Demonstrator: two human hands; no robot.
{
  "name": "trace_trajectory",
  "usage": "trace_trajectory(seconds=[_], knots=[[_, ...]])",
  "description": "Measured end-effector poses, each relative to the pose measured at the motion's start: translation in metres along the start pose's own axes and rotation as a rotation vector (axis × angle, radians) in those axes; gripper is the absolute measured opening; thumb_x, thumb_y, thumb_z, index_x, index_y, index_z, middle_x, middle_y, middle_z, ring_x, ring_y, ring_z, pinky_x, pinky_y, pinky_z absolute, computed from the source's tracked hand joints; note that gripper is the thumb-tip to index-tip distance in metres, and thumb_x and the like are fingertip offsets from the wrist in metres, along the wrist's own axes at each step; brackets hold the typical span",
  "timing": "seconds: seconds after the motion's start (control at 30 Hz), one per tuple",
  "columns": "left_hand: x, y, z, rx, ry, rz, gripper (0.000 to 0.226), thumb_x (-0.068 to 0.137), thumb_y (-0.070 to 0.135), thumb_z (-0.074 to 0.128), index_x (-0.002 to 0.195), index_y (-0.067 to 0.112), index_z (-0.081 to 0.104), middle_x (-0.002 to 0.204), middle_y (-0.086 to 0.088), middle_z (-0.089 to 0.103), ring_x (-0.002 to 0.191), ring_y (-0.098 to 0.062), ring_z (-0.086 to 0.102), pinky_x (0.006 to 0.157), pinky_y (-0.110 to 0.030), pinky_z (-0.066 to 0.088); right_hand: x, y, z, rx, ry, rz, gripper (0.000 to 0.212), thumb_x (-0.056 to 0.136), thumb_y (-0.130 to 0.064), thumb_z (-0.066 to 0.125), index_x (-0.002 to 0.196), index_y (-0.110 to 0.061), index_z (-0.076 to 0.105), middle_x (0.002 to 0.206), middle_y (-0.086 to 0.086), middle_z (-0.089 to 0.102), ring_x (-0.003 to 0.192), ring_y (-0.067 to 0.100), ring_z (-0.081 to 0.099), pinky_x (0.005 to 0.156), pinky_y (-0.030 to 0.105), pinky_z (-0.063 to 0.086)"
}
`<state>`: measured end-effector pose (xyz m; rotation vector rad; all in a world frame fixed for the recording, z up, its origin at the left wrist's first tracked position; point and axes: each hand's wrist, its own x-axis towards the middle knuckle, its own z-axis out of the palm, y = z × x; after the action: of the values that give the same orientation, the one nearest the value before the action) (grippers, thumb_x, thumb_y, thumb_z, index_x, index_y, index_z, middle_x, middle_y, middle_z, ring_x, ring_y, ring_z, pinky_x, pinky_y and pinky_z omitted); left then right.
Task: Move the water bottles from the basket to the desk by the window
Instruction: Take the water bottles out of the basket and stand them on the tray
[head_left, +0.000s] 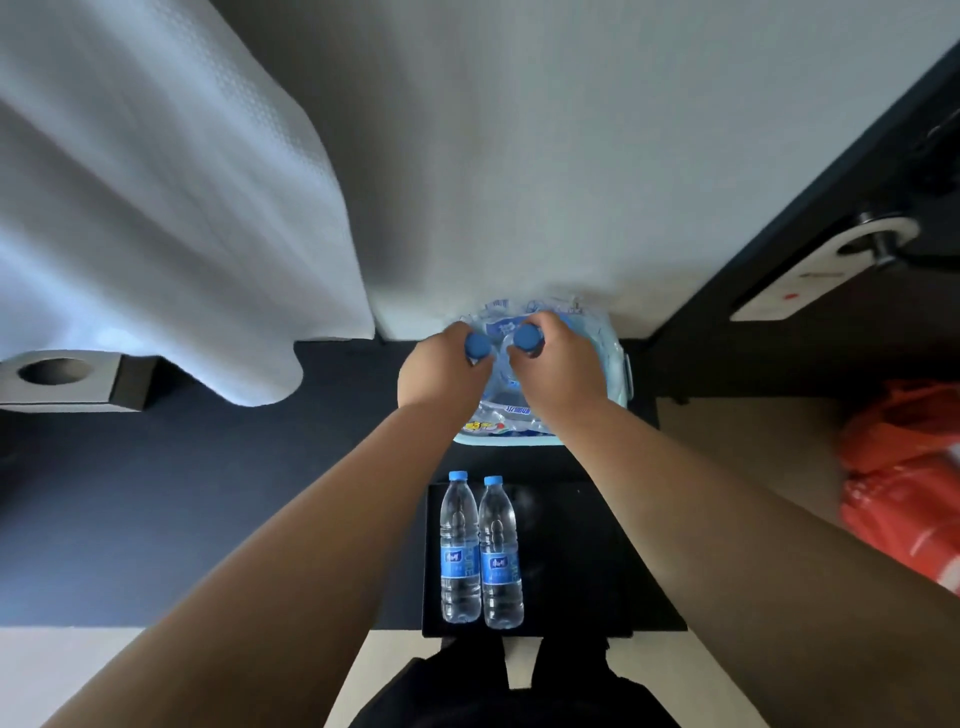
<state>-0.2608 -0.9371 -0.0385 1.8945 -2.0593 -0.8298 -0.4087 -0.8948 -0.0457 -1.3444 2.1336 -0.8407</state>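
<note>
My fingers (456, 335) on the left hand (441, 376) are clenching round the neck of the left bottle (478, 345), just under its blue cap. The fingers (551, 327) of the right hand (563, 371) are gripping the right bottle (529, 338) the same way. The two caps are sitting side by side, the right one at 3 o'clock of the left, with a narrow gap between them.

Both bottles are pointing their long axes up toward me, so I am seeing the caps nearly end-on and little of the bodies. They are sitting down in the pale basket (511, 441) among crinkled plastic wrap (519, 415) and more bottles.

What I am weighing is direction. The black bench (597, 571) is lying at 6 o'clock of the basket, close to my body, and both hands are reaching equally far. I am judging that the pull wants to go straight up along each bottle's axis to clear the wrap, then back toward 6 o'clock.

On the bench a pair of bottles (460, 551) is waiting, touching flank to flank with caps toward 12 o'clock. They are clear, water-filled, blue-labelled and blue-capped.
</note>
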Motion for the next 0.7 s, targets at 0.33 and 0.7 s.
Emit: trace_trajectory(seconds=[0.33,0.7], knots=[[-0.048,0.054,-0.078,-0.102,0.190,0.113,0.024,0.083,0.050,0.075,0.096,0.033,0.066,0.068,0.012,0.066,0.064,-0.008,0.063,0.057,-0.027,0.051,-0.027,-0.039,-0.083,0.083,0.061,-0.116,0.019,0.086,-0.035,0.079,0.099,-0.029,0.067,0.069,-0.018,0.063,0.069,0.005,0.065,0.064,0.032,0.057],[-0.098,0.078,-0.079,-0.077,0.127,0.109,0.032,0.078,0.057,0.077,0.076,0.029,0.063,0.061,0.011,0.065,0.056,-0.004,0.060,0.050,-0.024,0.043,-0.075,-0.032,-0.126,0.117,0.043,-0.071,0.021,0.082,-0.047,0.079,0.090,-0.031,0.068,0.068,-0.012,0.068,0.062,0.006,0.065,0.056,0.028,0.053]])
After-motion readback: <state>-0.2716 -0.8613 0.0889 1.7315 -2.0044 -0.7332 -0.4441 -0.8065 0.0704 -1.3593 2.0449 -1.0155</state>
